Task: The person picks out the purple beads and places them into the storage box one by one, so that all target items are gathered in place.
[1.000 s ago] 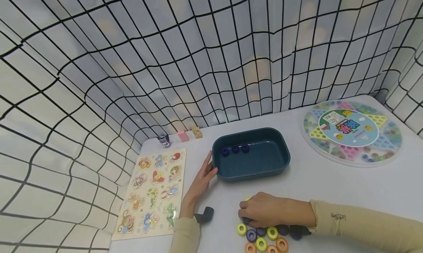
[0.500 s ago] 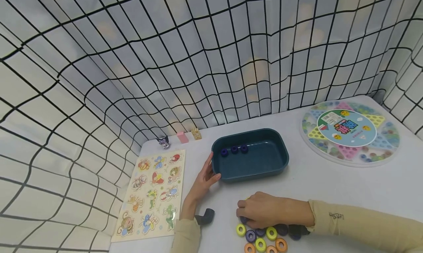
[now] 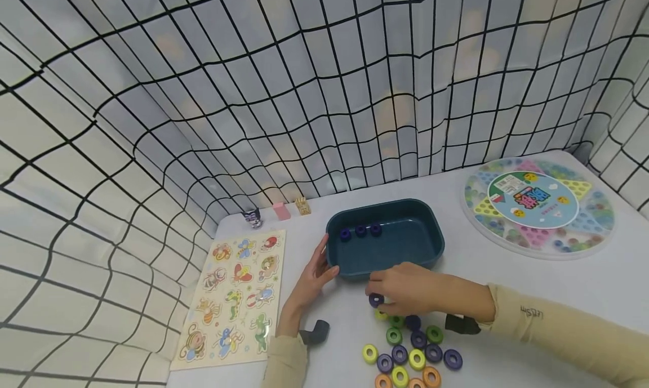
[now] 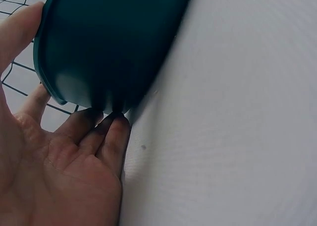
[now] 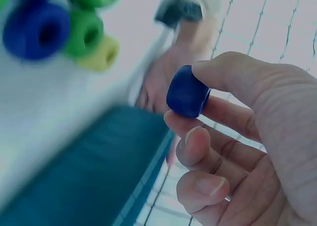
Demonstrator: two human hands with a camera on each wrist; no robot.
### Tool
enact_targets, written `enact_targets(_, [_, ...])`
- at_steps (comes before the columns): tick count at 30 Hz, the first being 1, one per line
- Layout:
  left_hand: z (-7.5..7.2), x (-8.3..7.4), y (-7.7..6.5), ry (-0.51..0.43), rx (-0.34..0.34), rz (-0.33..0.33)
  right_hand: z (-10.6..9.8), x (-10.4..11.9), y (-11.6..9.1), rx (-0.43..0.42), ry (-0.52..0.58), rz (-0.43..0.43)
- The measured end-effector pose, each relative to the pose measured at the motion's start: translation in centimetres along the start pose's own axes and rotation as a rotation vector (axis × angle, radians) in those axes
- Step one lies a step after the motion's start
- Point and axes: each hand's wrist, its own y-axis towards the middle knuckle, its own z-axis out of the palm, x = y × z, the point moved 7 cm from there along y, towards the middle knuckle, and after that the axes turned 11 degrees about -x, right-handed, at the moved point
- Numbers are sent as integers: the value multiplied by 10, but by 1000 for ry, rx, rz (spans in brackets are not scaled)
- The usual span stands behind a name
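My right hand (image 3: pixel 413 289) pinches a dark purple ring-shaped bead (image 3: pixel 376 300) between thumb and fingertips, just in front of the tray's near edge. In the right wrist view this bead (image 5: pixel 188 92) looks blue and is held clear of the table. The left hand (image 3: pixel 310 278) rests against the left end of the dark teal tray (image 3: pixel 385 262), fingers along its wall and thumb by the near corner; the left wrist view has the fingertips touching the tray wall (image 4: pixel 94 52). Inside the tray, three purple beads (image 3: pixel 360 231) sit in a row toward the back left.
Several loose purple, green, yellow and orange ring beads (image 3: pixel 399 354) lie in front. An insect picture board (image 3: pixel 233 298) is at left, small figures (image 3: pixel 252 218) behind it. A round Chinese checkers set (image 3: pixel 537 202) lies at right. Black netting (image 3: pixel 355 95) over white cloth encloses the table.
My right hand has lifted from the bead pile and moved forward toward the tray with a purple bead, uncovering green and purple beads. The left hand stays at the tray.
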Motion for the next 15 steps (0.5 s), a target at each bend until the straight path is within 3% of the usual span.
enact_targets(6, [-1, 1, 0, -7, -3, -14, -22, -29, 4, -105, -35, 70])
enact_targets(15, [-1, 2, 0, -5, -5, -15, -34, -82, 14, -119, -60, 165])
